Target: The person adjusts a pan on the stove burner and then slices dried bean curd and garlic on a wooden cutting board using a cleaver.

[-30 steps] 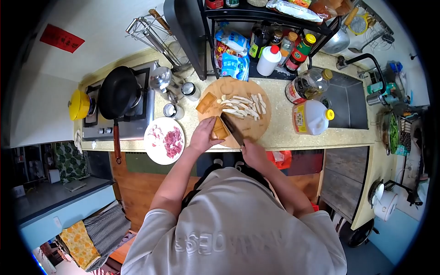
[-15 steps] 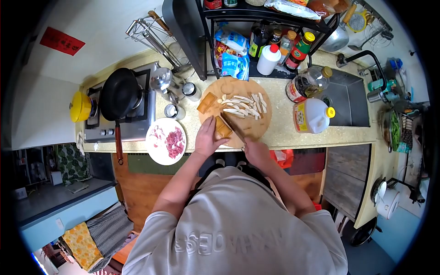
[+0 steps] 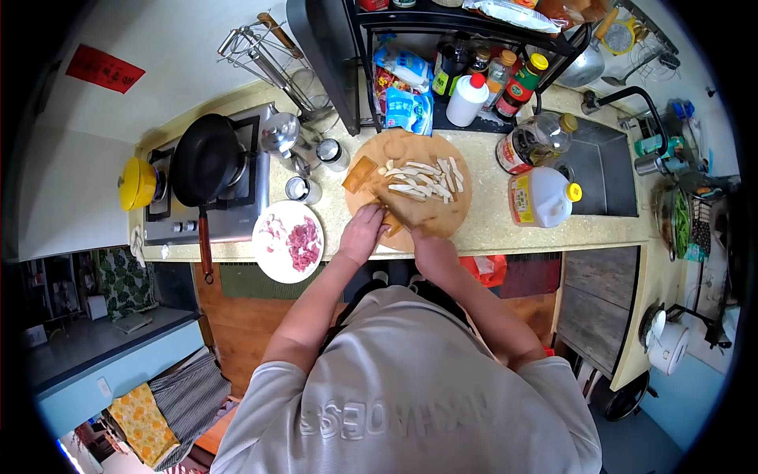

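On the round wooden cutting board [image 3: 444, 224], my left hand [image 3: 363, 234] presses down on a brown block that looks like dried tofu [image 3: 392, 225], its fingers covering much of it. My right hand [image 3: 434, 254] is wrapped round the handle of a kitchen knife [image 3: 401, 210]. The blade slants up and left across the board, right against the block and close to my left fingertips. A second brown piece [image 3: 360, 173] lies at the board's upper left. Pale cut strips [image 3: 426, 182] are spread over the upper right part.
To the left stand a white plate [image 3: 266, 261] of sliced raw meat, two small jars and a black frying pan [image 3: 207, 158] on the stove. Right of the board are a large plastic jug [image 3: 537, 197] and a dark-filled bottle [image 3: 537, 144] beside the sink [image 3: 600, 170]. A condiment rack stands behind.
My right hand and the knife have shifted a little left, the blade coming over the brown block. My left fingers have curled in and now cover more of the block.
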Motion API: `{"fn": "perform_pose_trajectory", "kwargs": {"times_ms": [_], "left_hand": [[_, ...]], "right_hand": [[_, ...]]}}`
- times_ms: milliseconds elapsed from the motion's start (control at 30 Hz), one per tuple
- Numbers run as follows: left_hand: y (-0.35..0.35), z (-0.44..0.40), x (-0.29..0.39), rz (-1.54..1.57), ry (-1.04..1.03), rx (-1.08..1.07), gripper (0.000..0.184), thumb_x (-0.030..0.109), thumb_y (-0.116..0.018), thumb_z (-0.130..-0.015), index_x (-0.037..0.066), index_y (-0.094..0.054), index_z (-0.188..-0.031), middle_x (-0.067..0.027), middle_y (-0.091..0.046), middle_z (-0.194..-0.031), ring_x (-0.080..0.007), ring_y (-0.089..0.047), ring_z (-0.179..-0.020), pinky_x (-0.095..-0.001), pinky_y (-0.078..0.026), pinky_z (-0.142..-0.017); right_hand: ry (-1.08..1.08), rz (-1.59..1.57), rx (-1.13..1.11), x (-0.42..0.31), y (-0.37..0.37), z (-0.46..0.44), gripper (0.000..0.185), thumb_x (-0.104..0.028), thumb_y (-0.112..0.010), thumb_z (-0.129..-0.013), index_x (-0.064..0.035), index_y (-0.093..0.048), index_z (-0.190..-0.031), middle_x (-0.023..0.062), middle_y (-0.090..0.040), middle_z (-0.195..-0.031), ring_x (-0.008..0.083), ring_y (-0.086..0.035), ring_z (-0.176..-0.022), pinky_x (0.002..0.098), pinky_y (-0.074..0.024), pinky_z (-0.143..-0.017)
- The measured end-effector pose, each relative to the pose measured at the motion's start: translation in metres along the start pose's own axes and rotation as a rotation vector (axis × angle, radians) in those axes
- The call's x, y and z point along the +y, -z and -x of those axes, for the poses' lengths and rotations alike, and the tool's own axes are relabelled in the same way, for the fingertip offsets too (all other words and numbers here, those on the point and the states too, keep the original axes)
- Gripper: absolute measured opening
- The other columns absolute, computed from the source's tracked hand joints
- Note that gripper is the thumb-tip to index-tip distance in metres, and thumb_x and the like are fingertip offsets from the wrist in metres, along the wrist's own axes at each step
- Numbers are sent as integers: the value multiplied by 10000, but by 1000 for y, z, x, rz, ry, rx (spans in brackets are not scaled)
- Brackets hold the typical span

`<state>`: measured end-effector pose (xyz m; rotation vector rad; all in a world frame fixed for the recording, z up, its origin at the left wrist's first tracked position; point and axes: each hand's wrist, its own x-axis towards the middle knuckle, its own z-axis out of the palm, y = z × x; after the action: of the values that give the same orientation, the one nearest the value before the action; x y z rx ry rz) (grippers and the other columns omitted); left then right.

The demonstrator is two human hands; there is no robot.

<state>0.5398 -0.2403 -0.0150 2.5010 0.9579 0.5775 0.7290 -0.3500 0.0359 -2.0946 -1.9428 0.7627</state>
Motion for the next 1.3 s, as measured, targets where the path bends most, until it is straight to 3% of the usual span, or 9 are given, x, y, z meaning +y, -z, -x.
{"fn": "perform_pose_trajectory", "kwargs": {"times_ms": [367, 467, 767, 1300], "left_hand": [[-4, 5, -6, 19, 18, 2, 378, 206, -764, -860, 14, -662, -1169, -160, -647, -1203, -358, -617, -1127, -422, -538, -936], [-3, 4, -7, 12, -2, 6, 378, 212, -767, -860, 17, -662, -1167, -156, -648, -1203, -353, -622, -1116, -418, -545, -922], [-2, 4, -11, -4, -12, -9, 370, 226, -753, -880, 25, -651, -1173, -154, -645, -1231, -345, -626, -1138, -414, -555, -918], [-1, 6, -12, 55, -38, 51, 379, 198, -788, -843, -2, -657, -1137, -166, -651, -1185, -357, -621, -1115, -415, -538, -930]], "right_hand": [[-94, 9, -119, 17, -39, -27, 171, -96, -479, -956, -8, -569, -1072, 235, -732, -893, 431, -725, -876, 545, -570, -765], [-179, -66, -111, 15, -18, -22, 173, -91, -483, -946, -5, -570, -1068, 239, -730, -903, 437, -721, -868, 548, -565, -761], [17, 7, -65, 2, 1, -10, 162, -92, -501, -926, -4, -589, -1030, 226, -726, -875, 415, -724, -836, 519, -574, -743], [-66, -74, -60, 16, -26, -28, 151, -77, -488, -935, 14, -557, -1034, 263, -714, -872, 429, -719, -850, 547, -563, -732]]}}
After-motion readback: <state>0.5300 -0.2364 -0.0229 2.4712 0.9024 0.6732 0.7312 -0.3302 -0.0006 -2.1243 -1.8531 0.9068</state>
